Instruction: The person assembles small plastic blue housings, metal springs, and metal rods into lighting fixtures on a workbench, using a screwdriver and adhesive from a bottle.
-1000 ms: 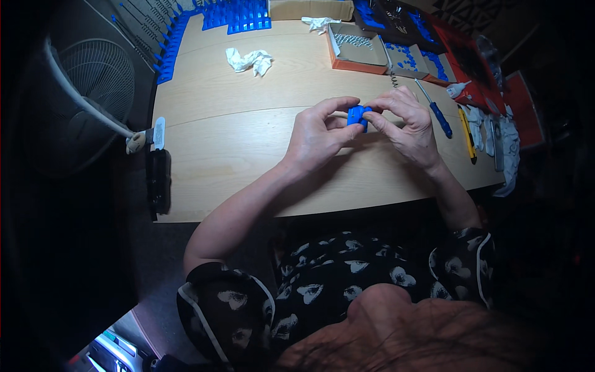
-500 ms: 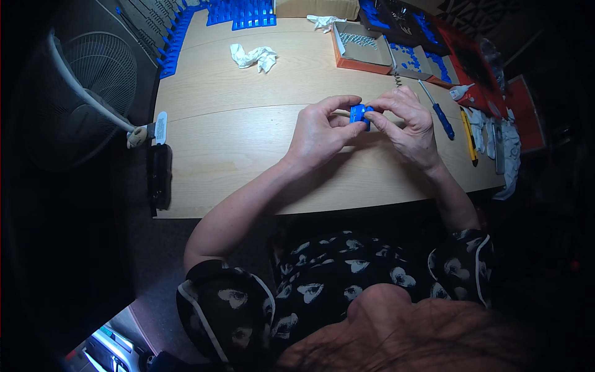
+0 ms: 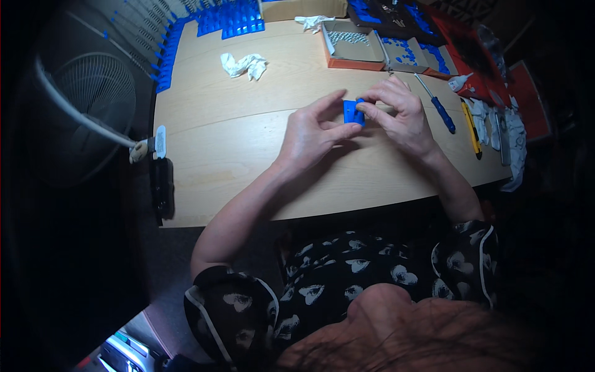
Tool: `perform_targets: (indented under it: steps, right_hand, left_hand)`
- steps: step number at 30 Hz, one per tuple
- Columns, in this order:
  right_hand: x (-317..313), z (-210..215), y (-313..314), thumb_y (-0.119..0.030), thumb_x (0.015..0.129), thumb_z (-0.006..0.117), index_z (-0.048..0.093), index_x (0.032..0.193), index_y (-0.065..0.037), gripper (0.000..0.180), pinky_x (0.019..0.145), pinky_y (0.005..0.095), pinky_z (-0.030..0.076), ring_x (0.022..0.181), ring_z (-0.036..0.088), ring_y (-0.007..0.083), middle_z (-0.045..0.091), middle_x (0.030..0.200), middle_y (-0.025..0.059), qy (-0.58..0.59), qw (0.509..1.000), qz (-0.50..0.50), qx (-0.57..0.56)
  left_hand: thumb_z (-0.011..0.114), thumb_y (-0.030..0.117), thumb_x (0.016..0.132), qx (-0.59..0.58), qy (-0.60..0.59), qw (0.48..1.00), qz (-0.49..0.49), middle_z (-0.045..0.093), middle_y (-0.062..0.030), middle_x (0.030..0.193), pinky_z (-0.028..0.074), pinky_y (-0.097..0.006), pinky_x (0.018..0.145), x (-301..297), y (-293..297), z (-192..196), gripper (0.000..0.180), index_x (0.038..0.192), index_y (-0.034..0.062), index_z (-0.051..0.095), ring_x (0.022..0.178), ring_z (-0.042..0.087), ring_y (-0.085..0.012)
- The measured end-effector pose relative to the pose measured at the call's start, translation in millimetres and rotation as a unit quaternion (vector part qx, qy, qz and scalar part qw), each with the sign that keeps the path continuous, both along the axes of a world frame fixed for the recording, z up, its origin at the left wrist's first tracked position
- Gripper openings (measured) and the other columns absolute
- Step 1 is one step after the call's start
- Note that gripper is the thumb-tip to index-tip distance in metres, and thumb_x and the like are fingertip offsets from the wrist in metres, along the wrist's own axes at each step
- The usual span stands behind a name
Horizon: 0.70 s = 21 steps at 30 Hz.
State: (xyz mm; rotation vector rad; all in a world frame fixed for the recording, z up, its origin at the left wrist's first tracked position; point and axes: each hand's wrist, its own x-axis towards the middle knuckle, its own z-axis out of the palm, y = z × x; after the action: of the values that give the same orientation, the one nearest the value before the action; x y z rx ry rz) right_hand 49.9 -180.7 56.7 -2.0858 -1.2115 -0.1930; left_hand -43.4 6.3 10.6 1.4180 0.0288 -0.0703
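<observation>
A small blue plastic part [image 3: 351, 111] is held just over the table, its flat face with a tiny mark or hole showing. My right hand [image 3: 400, 115] pinches its right side between thumb and fingers. Around its left side curves my left hand [image 3: 310, 130], the thumb against the lower edge. The left index finger stretches past the upper left corner, seemingly a little off the surface. The fingertips hide part of the piece.
Beyond my hands lie crumpled tissue [image 3: 245, 65] and an open box of small metal pieces [image 3: 348, 46]. Small blue parts fill a tray [image 3: 403, 53]. At right are a screwdriver [image 3: 441, 111], a yellow cutter [image 3: 471, 130] and a glue bottle [image 3: 458, 82]. A fan [image 3: 93, 105] stands left.
The blue part has been turned, so a broader flat face shows. My left index finger has lifted from its top, loosening that grip. The view has shifted slightly.
</observation>
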Motion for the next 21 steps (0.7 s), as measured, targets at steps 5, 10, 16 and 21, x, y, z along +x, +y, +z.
perform_targets:
  steps: [5,10,16,21]
  right_hand:
    - [45.9,-20.1,-7.0,-0.01,0.085,0.077,0.074,0.096,-0.001,0.014,0.084,0.0334,0.045,0.088,0.057,0.0181,0.068,0.088,0.0053,-0.008,0.999,-0.047,-0.008]
    - [56.4,-34.6,-10.9,-0.015,0.088,0.076,0.074,0.098,-0.002,0.016,0.085,0.0344,0.045,0.089,0.058,0.0178,0.068,0.088,0.0039,-0.01,0.999,-0.047,-0.004]
    - [60.3,-28.9,-20.9,-0.011,0.09,0.072,0.072,0.106,0.001,0.02,0.088,0.0334,0.049,0.097,0.059,0.0196,0.07,0.095,0.0071,0.079,0.995,-0.053,0.039]
    - [63.5,-39.2,-28.1,-0.008,0.092,0.068,0.072,0.109,0.002,0.02,0.087,0.0327,0.051,0.1,0.06,0.0199,0.07,0.098,0.0086,0.034,0.997,-0.06,0.045]
  left_hand:
    - [0.078,0.005,0.088,0.118,-0.08,0.986,0.085,0.064,-0.0211,0.129,0.062,-0.028,0.075,10.1,10.8,-12.8,0.056,0.138,-0.004,0.055,0.09,0.074,-0.0172]
    - [0.076,0.007,0.089,0.27,-0.179,0.935,0.147,0.072,-0.0119,0.106,0.058,-0.027,0.07,19.4,18.8,-20.5,0.029,0.116,-0.0002,0.07,0.079,0.071,-0.0152]
    - [0.074,0.006,0.09,0.251,-0.165,0.941,0.157,0.072,-0.0095,0.101,0.057,-0.026,0.069,20.7,21.9,-30.1,0.021,0.111,0.0002,0.072,0.076,0.069,-0.0137]
    - [0.075,0.006,0.09,0.291,-0.159,0.936,0.116,0.071,-0.0111,0.105,0.058,-0.027,0.071,31.4,12.1,-16.9,0.021,0.109,-0.0002,0.074,0.08,0.07,-0.0148]
